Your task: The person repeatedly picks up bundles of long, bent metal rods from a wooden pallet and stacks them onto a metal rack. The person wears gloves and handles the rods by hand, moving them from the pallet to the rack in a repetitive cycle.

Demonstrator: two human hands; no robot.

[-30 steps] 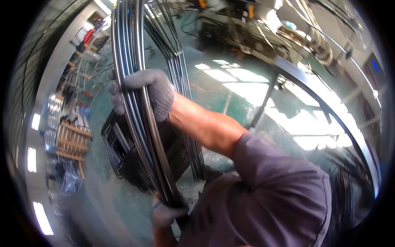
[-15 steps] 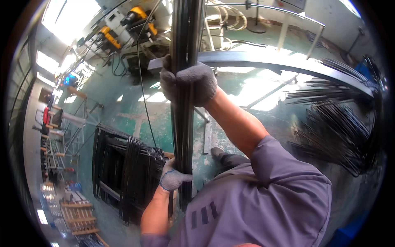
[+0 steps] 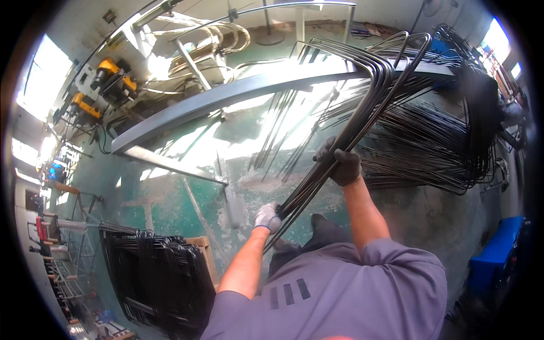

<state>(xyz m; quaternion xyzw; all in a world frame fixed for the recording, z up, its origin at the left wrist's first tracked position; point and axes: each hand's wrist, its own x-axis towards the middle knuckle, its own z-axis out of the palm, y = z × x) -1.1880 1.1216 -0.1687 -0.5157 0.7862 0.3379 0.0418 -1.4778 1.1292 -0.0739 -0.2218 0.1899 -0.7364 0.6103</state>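
A bundle of thin black metal rods [image 3: 362, 126], bent into rounded corners at the far end, slants from near my body up to the far right. My right hand [image 3: 344, 165], in a dark grey glove, is closed around the middle of the bundle. Lower down, at the near end, my left hand [image 3: 268, 218] in a lighter grey glove is closed on the same rods. The bent ends reach over a long grey metal beam [image 3: 226, 97]. More bent black rods [image 3: 425, 153] hang in a thick mass at the right of the beam.
At the lower left a stack of black metal frames [image 3: 156, 277] stands by a wooden board [image 3: 203, 258]. Yellow-and-black machines [image 3: 110, 76] are at the far left, near coiled pale hoses [image 3: 226, 37]. A blue container [image 3: 496, 246] sits at the right.
My view has turned right. The bundle, upright before, now tilts toward the far right, its bent ends over the beam by the hanging rods. Both hands have kept hold.
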